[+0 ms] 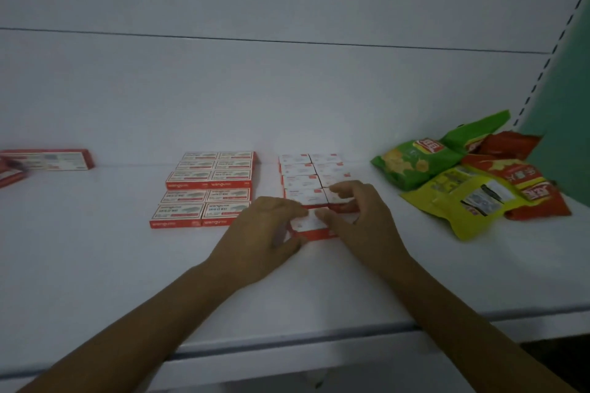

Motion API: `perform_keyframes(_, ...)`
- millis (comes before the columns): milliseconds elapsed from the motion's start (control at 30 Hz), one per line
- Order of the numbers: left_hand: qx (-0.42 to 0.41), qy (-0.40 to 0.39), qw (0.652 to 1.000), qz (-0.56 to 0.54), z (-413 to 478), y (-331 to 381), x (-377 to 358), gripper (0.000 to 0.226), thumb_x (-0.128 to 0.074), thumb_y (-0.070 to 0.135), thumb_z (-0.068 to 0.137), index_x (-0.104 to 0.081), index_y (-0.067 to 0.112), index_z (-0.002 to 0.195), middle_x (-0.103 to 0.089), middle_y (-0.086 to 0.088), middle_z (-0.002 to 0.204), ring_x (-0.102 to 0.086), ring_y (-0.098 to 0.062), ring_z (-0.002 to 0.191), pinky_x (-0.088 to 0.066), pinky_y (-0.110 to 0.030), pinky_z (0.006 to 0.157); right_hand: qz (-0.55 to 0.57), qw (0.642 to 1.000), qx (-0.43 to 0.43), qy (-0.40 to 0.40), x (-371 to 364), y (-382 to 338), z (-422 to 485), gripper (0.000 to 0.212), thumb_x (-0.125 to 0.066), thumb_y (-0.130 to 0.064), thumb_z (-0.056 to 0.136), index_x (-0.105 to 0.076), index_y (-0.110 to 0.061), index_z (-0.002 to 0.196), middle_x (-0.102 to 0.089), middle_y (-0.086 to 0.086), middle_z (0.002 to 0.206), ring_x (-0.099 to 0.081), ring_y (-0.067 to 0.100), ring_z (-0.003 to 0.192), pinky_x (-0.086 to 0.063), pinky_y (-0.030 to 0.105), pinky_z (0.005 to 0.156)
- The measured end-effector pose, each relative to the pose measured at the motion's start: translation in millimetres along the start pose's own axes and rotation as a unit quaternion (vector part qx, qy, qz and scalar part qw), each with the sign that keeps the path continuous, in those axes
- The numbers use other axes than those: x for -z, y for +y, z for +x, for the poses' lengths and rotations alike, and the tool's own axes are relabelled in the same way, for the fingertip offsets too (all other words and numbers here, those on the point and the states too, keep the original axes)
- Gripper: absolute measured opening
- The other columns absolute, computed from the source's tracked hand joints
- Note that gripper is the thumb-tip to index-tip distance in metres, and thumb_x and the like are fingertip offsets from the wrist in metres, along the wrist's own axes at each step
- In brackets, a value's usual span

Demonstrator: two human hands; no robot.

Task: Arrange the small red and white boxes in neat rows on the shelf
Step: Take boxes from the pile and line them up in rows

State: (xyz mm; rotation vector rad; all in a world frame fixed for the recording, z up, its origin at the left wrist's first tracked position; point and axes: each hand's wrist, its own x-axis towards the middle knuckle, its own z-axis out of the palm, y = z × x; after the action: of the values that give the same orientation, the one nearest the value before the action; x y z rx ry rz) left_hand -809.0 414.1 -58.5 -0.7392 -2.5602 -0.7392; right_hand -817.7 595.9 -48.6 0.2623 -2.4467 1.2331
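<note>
The light is dim and flat, with a cool blue-grey cast that dulls the white shelf (95, 265); its source cannot be told. Shadows are faint: a thin dark band under the shelf's near lip and weak shade beneath the left hand (265, 233) and right hand (360, 220). The picture is soft and grainy. The small box (311, 226) between the hands is smeared, and its print is unreadable. The long red pack (48, 159) at the far left edge is blurred too. The snack bags (463, 175) on the right keep strong colour. Wide-angle distortion bows the shelf's near edge and curves the slotted upright (542, 73) at far right.
</note>
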Motion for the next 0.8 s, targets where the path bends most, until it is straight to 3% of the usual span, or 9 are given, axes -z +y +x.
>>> perform_keyframes(67,0.012,-0.009,0.999,0.035,-1,0,-2,0.044,-0.067,0.036,0.080,-0.061,0.020,0.121,-0.055,-0.003,0.131,-0.049,-0.022,0.120,-0.039,-0.039,0.102,-0.001,1.000,0.005,0.000,0,2,-3,0.033,-0.070,-0.029,0.079,-0.055,-0.022,0.108,-0.052,-0.006,0.108,-0.055,0.004,0.090,-0.039,0.005,0.073)
perform_keyframes(133,0.022,-0.002,0.998,0.053,0,-2,-3,0.045,-0.070,0.033,0.079,-0.060,0.021,0.121,-0.050,-0.003,0.137,-0.045,-0.025,0.126,-0.033,-0.036,0.102,-0.015,1.000,0.015,0.002,1,2,-6,0.032,-0.069,-0.027,0.080,-0.055,-0.021,0.108,-0.051,-0.007,0.107,-0.054,0.003,0.090,-0.039,0.003,0.071)
perform_keyframes(267,0.025,-0.014,0.997,0.066,3,0,-2,0.044,-0.060,0.042,0.081,-0.061,0.020,0.120,-0.050,-0.003,0.137,-0.045,-0.025,0.127,-0.030,-0.036,0.104,-0.047,0.998,0.029,-0.005,1,2,-9,0.044,-0.070,-0.029,0.079,-0.052,-0.016,0.118,-0.051,0.001,0.124,-0.050,0.015,0.112,-0.045,0.030,0.094)
perform_keyframes(400,0.021,-0.033,0.994,0.100,3,1,-1,0.052,-0.043,0.049,0.084,-0.055,0.022,0.127,-0.045,0.003,0.141,-0.038,-0.020,0.133,-0.020,-0.030,0.104,-0.113,0.992,0.043,-0.020,-1,6,-11,0.056,-0.067,-0.036,0.080,-0.047,-0.015,0.128,-0.049,0.002,0.133,-0.047,0.018,0.121,-0.038,0.036,0.105)
perform_keyframes(500,0.019,-0.026,0.993,0.110,3,2,-2,0.054,-0.040,0.050,0.085,-0.054,0.019,0.126,-0.050,0.000,0.137,-0.048,-0.023,0.126,-0.030,-0.030,0.099,-0.140,0.988,0.030,-0.055,-4,10,-9,0.054,-0.064,-0.041,0.081,-0.048,-0.019,0.128,-0.052,-0.001,0.131,-0.048,0.018,0.120,-0.036,0.043,0.106)
perform_keyframes(633,0.032,-0.035,0.997,0.067,3,2,-4,0.055,-0.039,0.049,0.086,-0.050,0.018,0.130,-0.047,0.002,0.140,-0.053,-0.021,0.120,-0.043,-0.029,0.094,-0.151,0.986,0.033,-0.056,-5,12,-8,0.048,-0.062,-0.043,0.082,-0.052,-0.020,0.124,-0.054,-0.002,0.129,-0.049,0.017,0.118,-0.037,0.042,0.105)
perform_keyframes(800,0.037,-0.043,0.998,0.038,3,3,-5,0.046,-0.050,0.037,0.091,-0.045,0.019,0.134,-0.045,0.004,0.141,-0.058,-0.018,0.113,-0.043,-0.022,0.091,-0.156,0.986,0.024,-0.049,-4,10,-8,0.047,-0.064,-0.043,0.081,-0.053,-0.022,0.121,-0.054,-0.003,0.127,-0.049,0.015,0.116,-0.038,0.038,0.104)
